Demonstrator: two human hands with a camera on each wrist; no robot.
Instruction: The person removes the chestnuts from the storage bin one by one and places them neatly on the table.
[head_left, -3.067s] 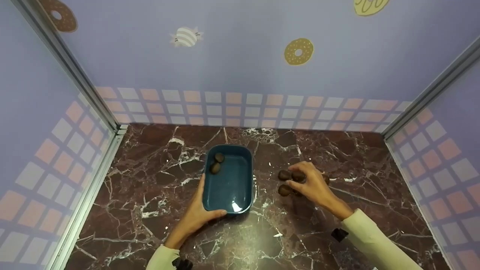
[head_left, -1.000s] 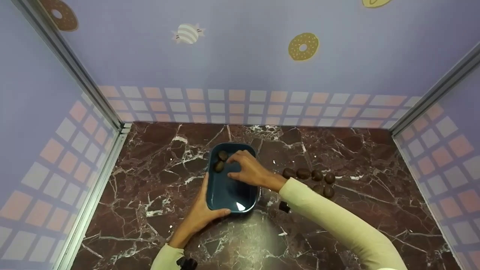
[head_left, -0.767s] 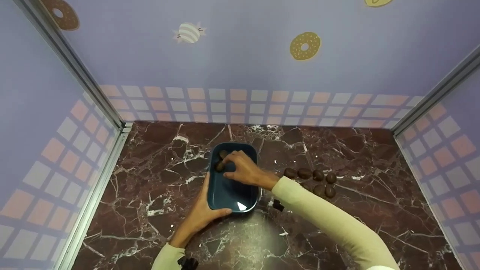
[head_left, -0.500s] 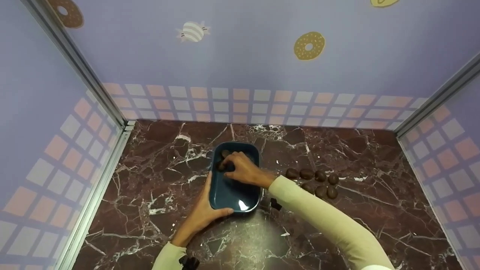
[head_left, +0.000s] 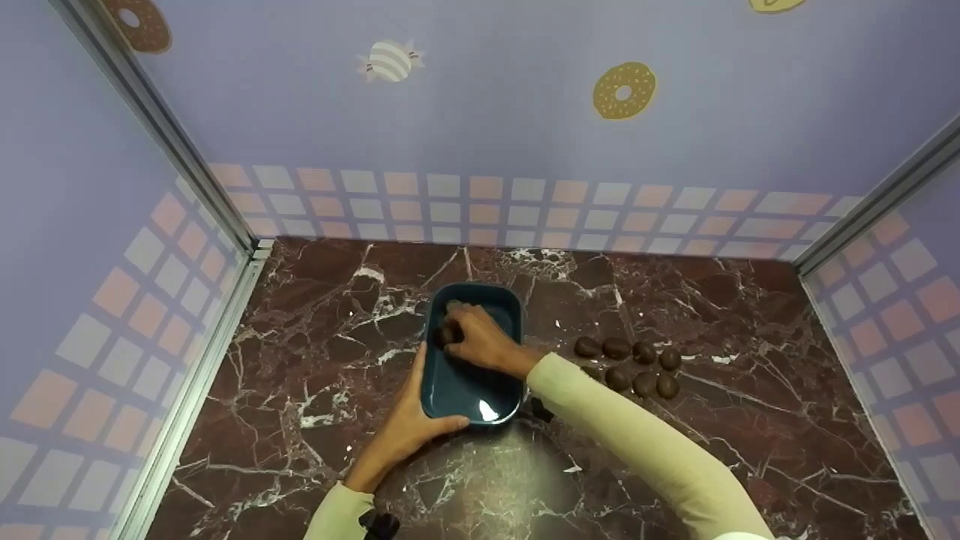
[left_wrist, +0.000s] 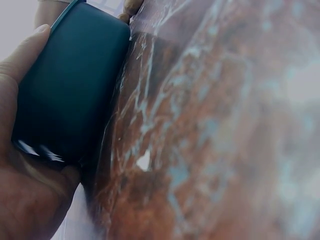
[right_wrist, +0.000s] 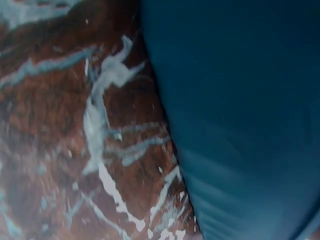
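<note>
A deep teal rectangular dish (head_left: 472, 390) with rounded corners stands on the marble-patterned surface. My left hand (head_left: 412, 420) grips its near-left corner, the thumb along the front rim and the fingers at the left side. The left wrist view shows that hand (left_wrist: 30, 195) against the outer wall of the dish (left_wrist: 75, 75). Inside the dish, at the far left, my right hand (head_left: 480, 337) pinches a round brown chestnut-like nut (head_left: 448, 334) between thumb and fingers. Another such nut (head_left: 454, 306) lies beyond, mostly behind the fingers. In the right wrist view, the dish wall (right_wrist: 240, 115) hides the right fingers.
Several more brown nuts (head_left: 643, 352) lie in two loose rows on the dark red marble top (head_left: 315, 337), right of the dish. The right sleeve (head_left: 630, 442) passes close in front of them. Patterned walls (head_left: 525, 135) enclose the back and both sides.
My right hand has gone from the nuts on the right into the dish. It has moved left over the nuts there, and its fingers have closed round one. The left hand keeps its grip.
</note>
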